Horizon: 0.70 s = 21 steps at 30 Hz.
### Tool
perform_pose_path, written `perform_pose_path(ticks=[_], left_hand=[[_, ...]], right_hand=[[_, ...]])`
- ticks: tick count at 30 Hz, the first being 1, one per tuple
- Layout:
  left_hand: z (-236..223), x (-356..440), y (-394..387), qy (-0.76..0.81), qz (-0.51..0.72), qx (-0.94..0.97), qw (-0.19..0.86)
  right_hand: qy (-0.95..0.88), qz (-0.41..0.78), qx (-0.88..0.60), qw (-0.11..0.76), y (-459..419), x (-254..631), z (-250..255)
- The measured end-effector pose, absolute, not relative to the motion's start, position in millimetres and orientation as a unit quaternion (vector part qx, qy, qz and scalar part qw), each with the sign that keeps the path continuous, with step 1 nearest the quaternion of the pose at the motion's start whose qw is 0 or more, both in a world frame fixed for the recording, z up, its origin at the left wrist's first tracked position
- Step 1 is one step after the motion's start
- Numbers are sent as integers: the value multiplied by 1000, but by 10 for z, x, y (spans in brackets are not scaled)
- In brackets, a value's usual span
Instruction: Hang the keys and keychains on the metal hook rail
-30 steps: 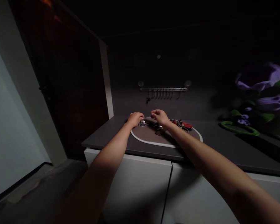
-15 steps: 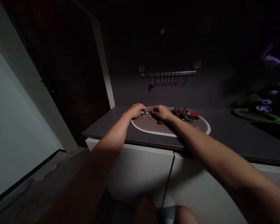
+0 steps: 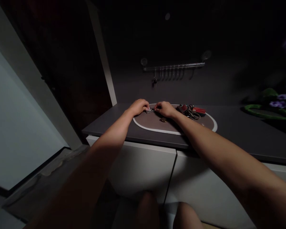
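Observation:
A small bunch of shiny metal pieces that looks like keys [image 3: 150, 110] lies low over the back left of an oval brown mat with a white rim [image 3: 154, 129]. My left hand [image 3: 139, 107] pinches its left end, thumb and fingers pressed together. From the other side my right hand [image 3: 165, 109] has its fingers closed at the right end of the same bunch; the fingertips partly hide what they grip. A small brass-coloured piece [image 3: 163, 120] rests on the mat just below my right hand. Right of that hand is a heap of dark cords and keyrings [image 3: 190, 113].
A red item [image 3: 199, 110] lies by the heap. On the wall behind, a clear rail [image 3: 175, 66] carries several hooks, with a key [image 3: 155, 82] hanging from the leftmost. A green ring-shaped piece [image 3: 264, 114] with purple flowers [image 3: 280, 104] stands on the right of the dark counter [image 3: 102, 122].
My view has tilted down, so the counter and rail sit higher. My right hand has come down from above the mat to the metal bunch; my left hand has stayed beside it.

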<state>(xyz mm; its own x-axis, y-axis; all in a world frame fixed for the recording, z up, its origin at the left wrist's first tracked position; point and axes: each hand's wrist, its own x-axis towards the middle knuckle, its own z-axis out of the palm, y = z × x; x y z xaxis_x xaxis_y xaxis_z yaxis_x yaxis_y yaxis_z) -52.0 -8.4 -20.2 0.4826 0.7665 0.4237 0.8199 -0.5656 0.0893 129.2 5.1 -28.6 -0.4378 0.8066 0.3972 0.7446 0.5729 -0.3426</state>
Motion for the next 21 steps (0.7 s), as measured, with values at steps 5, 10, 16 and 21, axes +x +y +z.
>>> perform_pose_path(ticks=[5, 10, 16, 21], left_hand=[[-207, -499, -98, -468, -242, -849, 39], [-214, -441, -132, -451, -295, -842, 21], [-229, -358, -132, -467, -376, -796, -90], [-230, -345, -99, -465, -435, -753, -165]], right_hand=[[-853, 45, -449, 264, 63, 1292, -292], [-856, 42, -449, 254, 51, 1286, -292], [-848, 48, -456, 264, 52, 1277, -292], [-833, 83, -452, 308, 52, 1277, -289]])
